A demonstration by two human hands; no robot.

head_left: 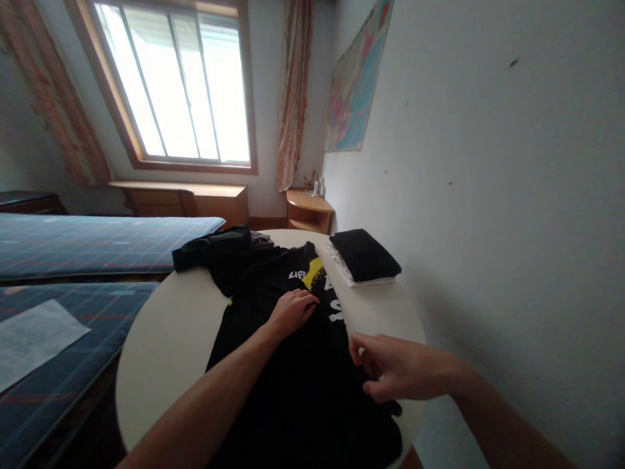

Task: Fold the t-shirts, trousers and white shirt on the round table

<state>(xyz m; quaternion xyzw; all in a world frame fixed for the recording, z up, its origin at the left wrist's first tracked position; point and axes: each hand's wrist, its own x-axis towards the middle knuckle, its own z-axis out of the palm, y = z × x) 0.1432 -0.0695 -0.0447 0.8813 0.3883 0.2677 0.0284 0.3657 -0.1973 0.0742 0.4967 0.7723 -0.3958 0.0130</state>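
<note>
A black T-shirt (293, 378) with white lettering and a yellow print lies spread on a round white table (161, 352), partly folded over along its right side. My left hand (294, 311) rests palm down on the shirt near the print, its fingers stretched toward the fold edge. My right hand (398, 366) hovers by the shirt's right edge, fingers bent and the thumb apart from them, with nothing visible between. Whether its fingertips touch the cloth I cannot tell.
A stack of folded clothes (366, 255), black over white, lies at the table's right rear. More dark clothing (215, 254) is heaped at the left rear. Beds with plaid mattresses (97, 244) stand left, one bearing a paper sheet (39, 339). A wall (512, 228) closes the right side.
</note>
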